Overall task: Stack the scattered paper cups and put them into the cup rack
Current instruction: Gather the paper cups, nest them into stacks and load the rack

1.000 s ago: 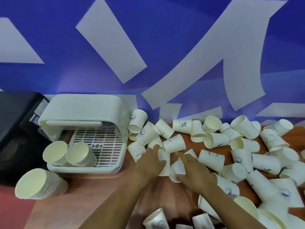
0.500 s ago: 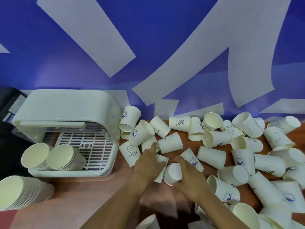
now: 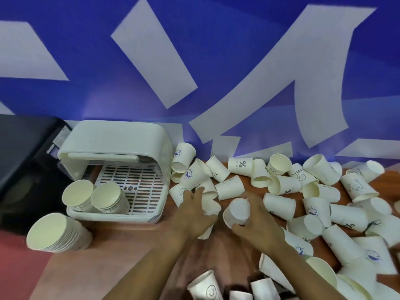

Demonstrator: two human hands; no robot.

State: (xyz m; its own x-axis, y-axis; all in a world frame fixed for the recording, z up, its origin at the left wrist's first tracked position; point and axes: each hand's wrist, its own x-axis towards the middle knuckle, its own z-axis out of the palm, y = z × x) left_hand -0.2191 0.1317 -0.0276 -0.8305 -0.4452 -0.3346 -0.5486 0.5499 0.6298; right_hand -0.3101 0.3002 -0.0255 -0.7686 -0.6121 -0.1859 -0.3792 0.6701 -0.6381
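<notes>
1. "%" with "NICE DAY" beside it, dark print, on a paper cup lying on its side (image 3: 240, 166) near the back wall.
2. "HELLO" over a smiley, on a tipped cup (image 3: 302, 175) right of centre.
3. "HELLO", seen upside down, on far-right cup (image 3: 364, 173).
4. Round blue logos on several cups; wording too small to read.

**Cups loose on the table, two stacks racked**

My right hand (image 3: 255, 221) grips a white paper cup (image 3: 237, 213), its base toward me. My left hand (image 3: 192, 213) curls around another cup (image 3: 208, 210). Scattered cups (image 3: 279, 205) lie tipped across the wooden table. Two nested stacks (image 3: 108, 197) lean in the white cup rack (image 3: 114, 139); a third stack (image 3: 56, 233) lies beside it.
</notes>
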